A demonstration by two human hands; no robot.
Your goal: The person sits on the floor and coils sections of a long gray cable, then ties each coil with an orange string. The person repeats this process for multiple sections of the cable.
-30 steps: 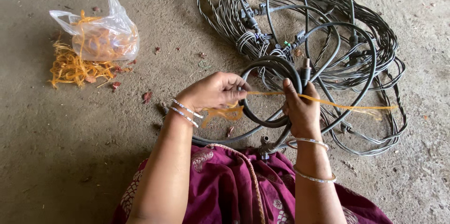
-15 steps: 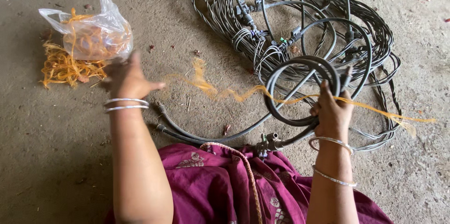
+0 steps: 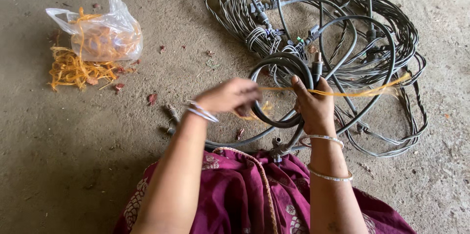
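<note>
While a small coil of black cable (image 3: 280,92) was gripped in the right hand (image 3: 313,109), an orange string (image 3: 338,93) was pinched by the left hand (image 3: 230,96) & drawn across it; tying judged begun, knot unfinished. Beyond, a big cable heap (image 3: 342,33) lay loose, unbundled.

One head-worn camera looks steeply down, close over the lap, onto the dirt floor (image 3: 58,155).

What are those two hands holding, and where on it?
The right hand grips the coiled dark cable at the loop's right side. The left hand pinches the orange string near its left end, beside the coil.
</note>
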